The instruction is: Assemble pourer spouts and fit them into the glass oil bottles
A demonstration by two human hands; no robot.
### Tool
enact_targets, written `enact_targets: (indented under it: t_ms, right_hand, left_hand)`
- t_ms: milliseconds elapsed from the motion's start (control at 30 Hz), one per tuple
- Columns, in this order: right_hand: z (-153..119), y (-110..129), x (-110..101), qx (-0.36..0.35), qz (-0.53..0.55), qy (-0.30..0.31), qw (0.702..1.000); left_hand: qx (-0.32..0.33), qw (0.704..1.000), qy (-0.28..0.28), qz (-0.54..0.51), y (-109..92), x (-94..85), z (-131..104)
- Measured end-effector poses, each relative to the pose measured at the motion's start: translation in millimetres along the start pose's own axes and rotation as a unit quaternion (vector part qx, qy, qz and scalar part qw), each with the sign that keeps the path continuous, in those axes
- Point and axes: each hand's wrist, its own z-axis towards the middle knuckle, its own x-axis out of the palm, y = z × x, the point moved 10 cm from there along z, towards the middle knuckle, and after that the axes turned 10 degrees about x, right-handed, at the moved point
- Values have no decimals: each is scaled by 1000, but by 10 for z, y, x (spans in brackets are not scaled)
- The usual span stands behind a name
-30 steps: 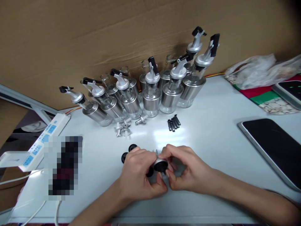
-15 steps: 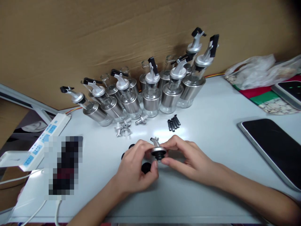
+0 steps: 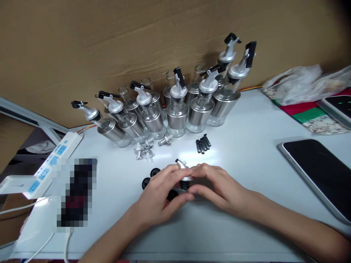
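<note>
A silver pourer top with a black ribbed stopper underneath is held between both hands above the table. My left hand has its fingers over the top's left side and its thumb below. From the right, my right hand pinches the same piece by its rim. Round black stoppers lie beside and partly under my left hand. Several silver spout parts rest beyond it, in front of the bottles. A small row of black levers lies further back, past my right hand.
Glass bottles with steel sleeves stand along the cardboard wall, the front ones capped with pourers. On the left are a white power strip and a pixelated dark object. A large black-screened device and a plastic bag are on the right.
My left hand has moved right, its fingers now over the pourer top and its thumb nearer my right fingertips. The spout has turned, and more of the black stoppers shows.
</note>
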Motion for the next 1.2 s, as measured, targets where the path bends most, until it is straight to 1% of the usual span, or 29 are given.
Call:
enact_targets:
  t_ms: [133,200,267,333,400,433,500,633,700,800,867,900,1000,1067,1200]
  right_hand:
    - [10,88,-65,-54,-33,-10,998]
    - [43,61,-130,-45,-86,-28,995]
    - [97,-82,-228,21,-182,-66,981]
    - [128,-262,-329,104,-286,-101,947]
    - [141,-380,-349,147,-350,-103,919]
    - [146,-410,-330,151,-366,-95,913]
    - [151,-430,-276,144,-364,-77,917]
    - [145,-388,-172,110,-297,-33,948]
    - [144,-380,-181,111,-281,-33,953]
    - [141,-408,-277,139,-302,-71,940]
    - [141,-426,-298,151,-323,-79,931]
    - [143,-431,-289,154,-331,-76,928]
    - [147,-431,-244,159,-338,-61,926]
    - [143,-425,-226,165,-330,-56,928]
    - [127,-430,-204,181,-316,-44,930]
  left_hand:
    - [16,998,-15,54,-59,-61,13]
    - [28,995,-17,96,-85,-64,14]
    - [37,991,-12,127,-97,-45,16]
    - [42,989,-10,143,-97,-28,18]
    - [48,987,-19,154,-105,-35,19]
    - [49,986,-24,159,-108,-42,19]
    - [43,984,-35,167,-106,-59,18]
    - [28,980,-50,191,-96,-92,28]
    - [22,977,-47,207,-86,-93,38]
    - [26,974,-43,221,-85,-83,46]
    - [34,974,-52,216,-95,-85,40]
    - [33,976,-62,208,-92,-92,32]
    - [-2,978,-83,192,-19,-110,-1]
    - [-21,977,-81,198,17,-101,-12]
    - [-26,976,-61,209,20,-68,3]
